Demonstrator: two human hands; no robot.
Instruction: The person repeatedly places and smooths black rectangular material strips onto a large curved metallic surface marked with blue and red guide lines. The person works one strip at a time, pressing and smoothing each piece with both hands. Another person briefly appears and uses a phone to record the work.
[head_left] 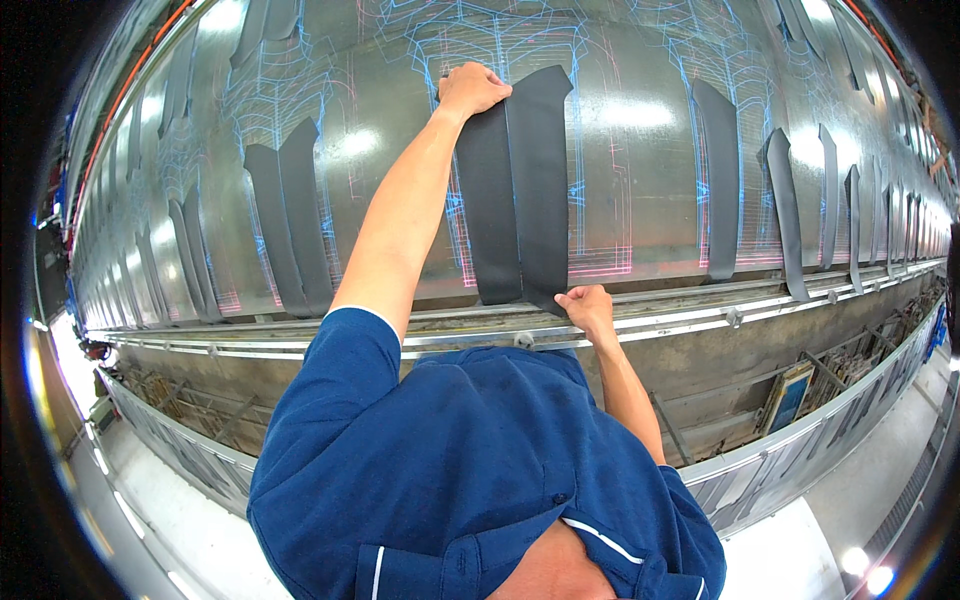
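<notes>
On a long metal surface [635,160] marked with blue and pink line patterns lie dark grey sheet pieces. My left hand [475,88], arm stretched forward, has its fingers closed at the top edges of two central pieces, the left piece [485,205] and the right piece [540,180]; I cannot tell whether it grips one or both. My right hand [585,305] pinches the bottom corner of the right piece, which hangs slightly past the surface's near edge. The two pieces lie side by side, their long edges close together.
Similar pieces lie in rows to the left [300,230] and right [715,180]. A metal rail [700,310] runs along the near edge, above a trough with struts and framework [830,370]. My torso in a blue shirt fills the lower middle.
</notes>
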